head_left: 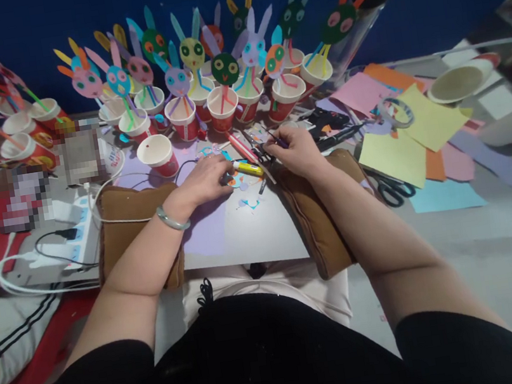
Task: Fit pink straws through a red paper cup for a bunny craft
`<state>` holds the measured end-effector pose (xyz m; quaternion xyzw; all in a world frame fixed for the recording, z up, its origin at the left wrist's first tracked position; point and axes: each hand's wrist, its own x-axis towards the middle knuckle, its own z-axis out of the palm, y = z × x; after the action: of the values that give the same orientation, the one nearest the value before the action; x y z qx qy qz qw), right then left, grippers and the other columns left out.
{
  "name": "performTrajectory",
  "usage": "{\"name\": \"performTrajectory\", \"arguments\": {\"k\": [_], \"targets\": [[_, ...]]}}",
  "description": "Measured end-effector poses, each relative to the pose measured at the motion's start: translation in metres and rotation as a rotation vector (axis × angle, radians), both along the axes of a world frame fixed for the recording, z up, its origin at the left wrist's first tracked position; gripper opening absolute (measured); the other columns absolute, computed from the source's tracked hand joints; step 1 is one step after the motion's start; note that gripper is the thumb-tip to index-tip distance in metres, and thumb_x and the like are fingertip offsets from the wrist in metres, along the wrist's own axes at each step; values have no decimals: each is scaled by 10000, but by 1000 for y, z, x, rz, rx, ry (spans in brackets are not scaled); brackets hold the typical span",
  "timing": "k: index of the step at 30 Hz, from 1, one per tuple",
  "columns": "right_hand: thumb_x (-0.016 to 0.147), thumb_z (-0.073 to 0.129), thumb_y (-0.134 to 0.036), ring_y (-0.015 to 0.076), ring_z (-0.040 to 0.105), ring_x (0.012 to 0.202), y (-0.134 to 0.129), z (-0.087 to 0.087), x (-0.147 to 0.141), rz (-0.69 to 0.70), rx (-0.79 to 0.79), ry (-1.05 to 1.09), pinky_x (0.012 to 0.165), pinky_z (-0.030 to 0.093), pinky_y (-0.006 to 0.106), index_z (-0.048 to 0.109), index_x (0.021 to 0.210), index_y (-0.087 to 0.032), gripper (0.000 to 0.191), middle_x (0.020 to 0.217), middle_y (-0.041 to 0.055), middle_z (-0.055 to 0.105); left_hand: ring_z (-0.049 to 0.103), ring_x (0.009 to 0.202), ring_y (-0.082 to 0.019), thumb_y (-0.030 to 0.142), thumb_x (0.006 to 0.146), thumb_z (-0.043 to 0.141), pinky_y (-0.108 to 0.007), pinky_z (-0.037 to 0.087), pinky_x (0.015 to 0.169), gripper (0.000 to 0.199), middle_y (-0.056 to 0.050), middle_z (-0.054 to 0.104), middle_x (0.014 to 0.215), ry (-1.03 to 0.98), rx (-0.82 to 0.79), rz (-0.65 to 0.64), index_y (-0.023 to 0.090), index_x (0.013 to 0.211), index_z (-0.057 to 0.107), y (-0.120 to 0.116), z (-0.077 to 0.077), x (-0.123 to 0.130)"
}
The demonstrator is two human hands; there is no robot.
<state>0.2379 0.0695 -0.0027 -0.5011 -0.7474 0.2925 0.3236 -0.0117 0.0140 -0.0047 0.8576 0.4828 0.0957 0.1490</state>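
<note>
My left hand (208, 178), a bangle on its wrist, rests over small paper scraps (251, 203) with its fingers loosely spread. Just beyond its fingertips lies a yellow tube-shaped stick (248, 168); whether they touch is unclear. My right hand (296, 149) pinches a slim dark pen-like tool (279, 141) between thumb and fingers. Close to this hand are a red-and-white stick (242, 148) and several dark tools, partly hidden. One white-and-red paper cup (158, 156) stands beyond my left hand.
Paper cups with rabbit-faced straw figures (192, 54) line the back. Brown cushions (139, 232) lie under both forearms. At right are coloured paper sheets (437, 117), black scissors (392, 187) and a tape roll (396, 113). A power strip (80, 234), cables and a phone (24, 200) occupy the left.
</note>
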Motion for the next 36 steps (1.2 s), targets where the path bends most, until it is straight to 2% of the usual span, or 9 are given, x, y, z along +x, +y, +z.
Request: {"name": "performTrajectory", "arguments": {"k": [3,8,12,18,23,30,36], "targets": [[817,650,-285,188,509,698,-1,1,0,10,7,-7,683,423,337,586,737,-226,119,690,16,593,630,1064,-280,300,870,681,-402,424,948,218,-101,709,1081,24,44,-22,179,1047,716,0,-2,0],[829,656,-281,185,505,707,-2,3,-1,7,6,-27,685,409,333,584,734,-219,134,698,17,591,652,984,-272,241,904,627,-413,429,918,127,-99,731,955,92,87,-62,168,926,729,-1,3,4],[826,653,-268,177,477,687,-3,3,-2,9,2,-26,676,388,333,577,728,-219,133,688,6,561,662,946,-270,199,952,544,-432,438,916,220,-111,729,897,171,128,-89,161,828,722,-2,7,9],[828,658,-285,184,484,709,-2,2,-2,15,6,-20,690,393,342,565,723,-223,154,696,11,563,675,962,-287,191,950,522,-468,437,956,216,-127,737,917,219,171,-56,158,852,712,-1,4,13],[833,643,-295,195,493,722,-1,1,-1,27,20,-19,700,406,356,538,711,-234,172,700,21,560,651,982,-293,236,856,620,-461,428,961,71,-99,723,941,87,186,-26,187,862,672,-2,10,8],[846,644,-311,203,510,756,0,-1,0,29,29,-23,719,416,360,544,713,-232,184,704,24,563,612,1004,-271,207,786,613,-481,386,1046,82,-52,677,904,-115,159,62,193,855,653,-5,24,1],[829,651,-279,188,507,713,1,0,-1,20,30,-30,706,428,363,542,707,-228,171,702,24,573,624,961,-219,149,737,600,-469,392,1072,89,-14,673,860,-208,19,38,189,790,660,-7,37,-5]]}}
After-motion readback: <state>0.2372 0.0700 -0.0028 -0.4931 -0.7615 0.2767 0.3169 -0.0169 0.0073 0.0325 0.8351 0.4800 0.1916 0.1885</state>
